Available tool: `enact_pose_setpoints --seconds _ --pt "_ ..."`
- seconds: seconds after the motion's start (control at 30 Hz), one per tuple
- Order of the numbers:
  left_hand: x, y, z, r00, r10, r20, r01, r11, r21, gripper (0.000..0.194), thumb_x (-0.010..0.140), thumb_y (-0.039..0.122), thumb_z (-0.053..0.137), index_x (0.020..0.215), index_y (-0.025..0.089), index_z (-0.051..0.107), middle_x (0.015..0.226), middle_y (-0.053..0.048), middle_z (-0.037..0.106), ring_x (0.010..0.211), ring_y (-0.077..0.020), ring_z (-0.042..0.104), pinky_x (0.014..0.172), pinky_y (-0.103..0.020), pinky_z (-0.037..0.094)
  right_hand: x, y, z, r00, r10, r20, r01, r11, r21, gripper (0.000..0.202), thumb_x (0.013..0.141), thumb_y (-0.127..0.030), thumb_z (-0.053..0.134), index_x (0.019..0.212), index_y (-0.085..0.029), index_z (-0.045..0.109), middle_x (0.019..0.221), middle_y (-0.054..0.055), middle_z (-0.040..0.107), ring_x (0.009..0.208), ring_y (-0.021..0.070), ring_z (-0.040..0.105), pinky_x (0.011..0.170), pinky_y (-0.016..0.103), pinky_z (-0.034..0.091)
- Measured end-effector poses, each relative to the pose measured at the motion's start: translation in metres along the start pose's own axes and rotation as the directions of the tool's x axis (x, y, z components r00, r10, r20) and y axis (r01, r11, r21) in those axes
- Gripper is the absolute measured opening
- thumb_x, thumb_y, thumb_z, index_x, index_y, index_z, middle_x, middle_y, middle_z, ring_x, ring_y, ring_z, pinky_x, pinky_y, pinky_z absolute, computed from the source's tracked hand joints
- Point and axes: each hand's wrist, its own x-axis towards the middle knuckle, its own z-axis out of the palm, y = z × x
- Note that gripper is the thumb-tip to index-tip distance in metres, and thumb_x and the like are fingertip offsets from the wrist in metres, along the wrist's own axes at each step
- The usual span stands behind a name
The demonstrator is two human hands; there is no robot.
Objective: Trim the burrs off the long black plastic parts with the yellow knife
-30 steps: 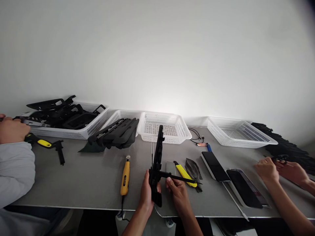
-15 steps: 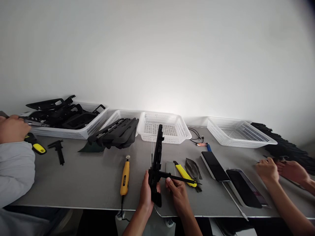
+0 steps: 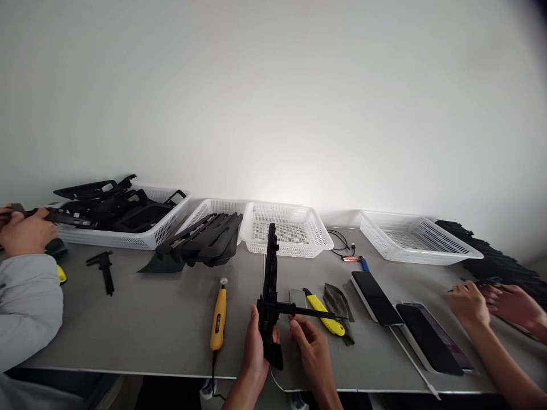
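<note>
My left hand [image 3: 255,347] grips a long black plastic part [image 3: 270,270], which stands upright and narrow above the table's near edge. A black caliper [image 3: 307,311] sits with its jaws at the part's middle, its beam pointing right. My right hand [image 3: 314,347] is closed at the caliper, thumb and fingertips by the underside of its beam. Whether the jaws press on the part is hard to see. Right of my right hand lie a yellow utility knife [image 3: 322,312] and a dark, crumpled scrap [image 3: 337,302]. Left of my left hand lies a yellow rotary tool [image 3: 219,316].
Behind my hands stands a white basket [image 3: 287,250]. Black parts [image 3: 211,239] fill the basket beside it; another white basket [image 3: 154,239] holds more. A second caliper [image 3: 105,270] lies left. Phones [image 3: 376,296] lie right. A co-worker's hands [image 3: 470,304] work at right, another's hand [image 3: 29,230] at left.
The view has tilted up slightly. My right fingertips have slid a little below the caliper's beam. The left co-worker's hand has shifted with a dark part in it.
</note>
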Motion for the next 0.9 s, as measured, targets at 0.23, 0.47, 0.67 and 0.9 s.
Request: enact_pose_setpoints --seconds 0.23,0.47,0.67,0.9 --pt "-0.001 0.001 0.000 0.999 -0.030 0.026 0.030 1.000 -0.006 0.075 0.075 0.092 0.061 0.064 0.018 0.060 0.046 0.001 0.047 0.046 -0.0116 0.043 0.050 -0.026 0.038 0.008 -0.021 -0.041 0.820 -0.571 0.042 0.480 0.644 -0.596 0.035 0.096 -0.042 0.068 0.129 -0.030 0.072 0.120 0.010 0.074 0.119 0.0337 0.063 0.101 0.049 0.047" --pt "-0.003 0.003 -0.001 0.995 -0.021 0.095 0.026 0.999 -0.046 0.071 0.077 0.088 0.065 0.068 0.018 0.063 0.049 0.001 0.049 0.046 -0.0108 0.044 0.050 -0.025 0.039 0.032 -0.012 -0.038 0.838 -0.507 0.200 0.500 0.570 -0.652 0.030 0.096 -0.044 0.069 0.120 -0.026 0.072 0.106 0.007 0.078 0.092 0.0256 0.072 0.085 0.037 0.050" --pt "-0.007 0.010 0.003 0.982 0.078 0.172 -0.065 0.995 -0.077 0.057 0.085 0.073 0.070 0.092 0.016 0.069 0.066 0.001 0.060 0.047 -0.0078 0.040 0.049 -0.024 0.038 0.065 -0.032 -0.050 0.825 -0.565 0.029 0.430 0.592 -0.682 0.027 0.097 -0.047 0.065 0.100 -0.021 0.072 0.088 0.008 0.073 0.078 0.0225 0.065 0.074 0.032 0.045" --pt "-0.011 0.011 0.005 0.981 0.072 0.180 -0.084 0.995 0.058 0.059 0.085 0.075 0.067 0.083 0.016 0.069 0.051 0.003 0.048 0.046 -0.0105 0.040 0.050 -0.025 0.037 0.109 -0.038 -0.050 0.745 -0.616 0.254 0.593 0.438 -0.676 0.017 0.098 -0.024 0.054 0.105 -0.020 0.069 0.091 0.006 0.071 0.085 0.0214 0.065 0.081 0.032 0.046"
